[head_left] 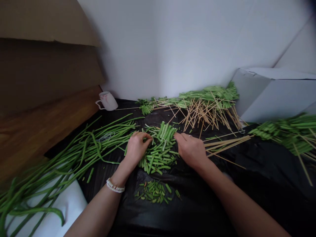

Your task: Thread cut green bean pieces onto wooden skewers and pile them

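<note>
Between my hands lies a heap of cut green bean pieces on black plastic sheeting. At its top, several bean pieces lie side by side in a row. My left hand is at the heap's left edge, thumb and fingertips drawn together; what they pinch, if anything, is hidden. At the right end of the row, my right hand is closed with its fingertips pinched by the bean pieces. Whatever is in that pinch is too small to make out. Bare wooden skewers lie just beyond my right hand.
Long whole beans spread across the left side. Skewered bean rows are piled at the back, with more skewered beans at right. Small bean ends lie in front. A white mug and a white box stand behind.
</note>
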Demonstrator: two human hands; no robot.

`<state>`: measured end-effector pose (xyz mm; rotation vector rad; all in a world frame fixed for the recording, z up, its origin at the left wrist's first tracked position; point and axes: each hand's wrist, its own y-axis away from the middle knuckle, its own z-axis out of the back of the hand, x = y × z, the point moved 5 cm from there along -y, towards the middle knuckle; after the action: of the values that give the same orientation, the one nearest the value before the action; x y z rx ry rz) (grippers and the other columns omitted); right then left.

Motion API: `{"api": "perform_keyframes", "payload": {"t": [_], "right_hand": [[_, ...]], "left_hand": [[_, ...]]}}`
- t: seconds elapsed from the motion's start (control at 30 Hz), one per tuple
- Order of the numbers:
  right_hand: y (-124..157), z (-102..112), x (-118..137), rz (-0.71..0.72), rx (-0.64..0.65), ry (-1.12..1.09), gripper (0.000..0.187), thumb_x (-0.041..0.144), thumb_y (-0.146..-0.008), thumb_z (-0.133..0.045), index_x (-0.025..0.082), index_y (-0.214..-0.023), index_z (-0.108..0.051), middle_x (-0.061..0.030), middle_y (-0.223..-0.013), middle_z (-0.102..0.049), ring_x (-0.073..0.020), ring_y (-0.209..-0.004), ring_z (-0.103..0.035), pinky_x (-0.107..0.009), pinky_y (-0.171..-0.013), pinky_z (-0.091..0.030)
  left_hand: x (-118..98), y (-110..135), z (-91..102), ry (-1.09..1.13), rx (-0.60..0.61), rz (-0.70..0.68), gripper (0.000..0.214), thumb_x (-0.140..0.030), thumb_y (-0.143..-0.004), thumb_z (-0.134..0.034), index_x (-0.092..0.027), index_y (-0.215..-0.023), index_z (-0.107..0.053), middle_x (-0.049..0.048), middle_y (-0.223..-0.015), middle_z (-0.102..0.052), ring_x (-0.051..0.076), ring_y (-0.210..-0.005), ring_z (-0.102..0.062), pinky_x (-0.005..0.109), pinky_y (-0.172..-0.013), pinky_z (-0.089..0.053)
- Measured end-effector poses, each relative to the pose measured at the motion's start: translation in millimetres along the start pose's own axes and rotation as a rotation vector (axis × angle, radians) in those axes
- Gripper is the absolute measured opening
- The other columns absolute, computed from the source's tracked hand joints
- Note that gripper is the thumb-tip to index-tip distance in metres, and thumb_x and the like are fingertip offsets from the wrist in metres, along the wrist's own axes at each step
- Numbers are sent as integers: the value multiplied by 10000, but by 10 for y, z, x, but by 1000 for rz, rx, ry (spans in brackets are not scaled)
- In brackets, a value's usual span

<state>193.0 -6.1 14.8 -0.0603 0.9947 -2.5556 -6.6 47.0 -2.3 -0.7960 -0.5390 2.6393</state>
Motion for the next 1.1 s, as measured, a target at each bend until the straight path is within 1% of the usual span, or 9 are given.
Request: {"api": "perform_keyframes", "payload": {"t": [0.03, 0.1, 0.2, 0.27, 0.37, 0.47, 0.63, 0.8, 1.1], "right_hand": [[1, 2, 3, 1, -1, 2, 219, 126, -866, -455, 175, -932, -658, -3, -705, -609, -124, -603, -475, -275, -556, -251], [4, 5, 11, 3, 0, 6, 212, 130, -868, -460, 178, -928, -658, -2, -702, -606, -125, -604, -478, -277, -559, -253], [6, -2, 28, 6, 22, -2, 216, 124, -863, -460, 180, -933, -657, -4, -710, -609, -124, -612, -480, -277, -565, -255], [6, -11, 42, 13, 42, -16, 222, 119, -863, -453, 180, -936, -653, -5, -716, -612, -123, -617, -480, -276, -569, -257], [8, -23, 66, 25, 65, -36, 230, 117, -868, -442, 175, -950, -649, -9, -727, -614, -124, -632, -485, -275, -577, -261], [13, -35, 86, 30, 82, -47, 235, 112, -863, -446, 172, -963, -650, -10, -738, -615, -123, -635, -484, -277, -575, -261], [18, -43, 106, 45, 87, -59, 226, 119, -866, -439, 168, -934, -649, -12, -720, -601, -122, -627, -474, -279, -567, -261], [17, -41, 112, 54, 76, -79, 230, 109, -861, -435, 162, -935, -646, -12, -718, -604, -120, -623, -478, -277, -575, -269], [19, -45, 118, 49, 96, -69, 213, 117, -864, -458, 171, -943, -649, -8, -729, -610, -129, -639, -501, -283, -583, -262]], "left_hand": [[35, -2, 20, 46, -28, 61, 56, -243, -759, -667, -201, -771, -701, 47, -796, -721, 215, -770, -613, 347, -763, -444], [97, -6, 35, 209, -68, 173, 154, -279, -743, -687, -191, -869, -698, 40, -798, -719, 193, -722, -628, 316, -708, -460], [136, -15, 10, 530, -98, 283, 328, -319, -733, -707, -167, -1023, -690, 55, -845, -729, 184, -753, -656, 301, -730, -481], [142, -13, -27, 734, -93, 365, 343, -347, -723, -723, -151, -1005, -706, 69, -864, -735, 184, -784, -666, 301, -765, -490], [129, 5, -90, 1020, -53, 504, 337, -358, -690, -761, -142, -944, -716, 71, -875, -739, 160, -792, -670, 269, -759, -502], [93, 21, -128, 1205, 3, 600, 329, -340, -672, -785, -140, -924, -713, 68, -882, -741, 131, -794, -671, 226, -741, -510], [58, 35, -136, 1296, 48, 644, 274, -311, -701, -775, -139, -906, -712, 76, -895, -742, 120, -785, -675, 210, -723, -520], [50, 39, -136, 1283, 60, 624, 261, -314, -724, -758, -142, -916, -712, 86, -932, -740, 117, -776, -673, 218, -727, -520], [44, 37, -145, 1275, 67, 604, 292, -324, -690, -783, -146, -912, -715, 72, -910, -739, 114, -765, -664, 219, -725, -519]]}}
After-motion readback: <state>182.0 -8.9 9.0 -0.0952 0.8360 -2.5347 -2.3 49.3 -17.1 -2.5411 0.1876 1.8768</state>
